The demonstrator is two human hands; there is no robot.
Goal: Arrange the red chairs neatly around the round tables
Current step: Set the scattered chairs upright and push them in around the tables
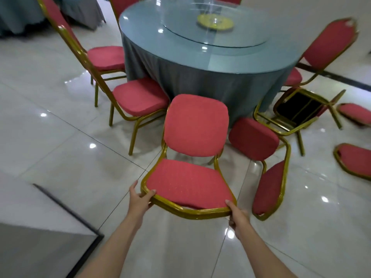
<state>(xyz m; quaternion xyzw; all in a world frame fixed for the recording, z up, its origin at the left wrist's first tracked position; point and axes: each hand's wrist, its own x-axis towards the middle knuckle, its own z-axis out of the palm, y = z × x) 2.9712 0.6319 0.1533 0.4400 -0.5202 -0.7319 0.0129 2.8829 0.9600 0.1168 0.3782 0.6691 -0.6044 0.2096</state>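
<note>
Hands grip the top rail of one red chair (195, 125): your left hand (139, 199) closes over the gold frame at the rail's left corner, and your right hand (237, 215) closes over the right corner, thumb on the upholstery. The chair faces the round table (200, 57), its seat front near the grey cloth, between an upright chair (138, 99) on the left and a toppled chair (261, 157) on the right.

To place the held chair well, proceed as follows:

1. Keep both hands level on the rail, so the chair travels straight and does not twist.
2. Aim the seat at the table centre (the gold turntable hub (214, 22) serves as a reference).
3. Advance until the seat front sits just short of the cloth, matching the upright chair beside it.
4. Watch the right side: the toppled chair lies close, and its frame is likely to snag a leg.
5. Set all legs flat on the tiled floor (60, 147) before releasing.

More chairs lie overturned at the right (297, 111); the task appears far from complete.
</note>
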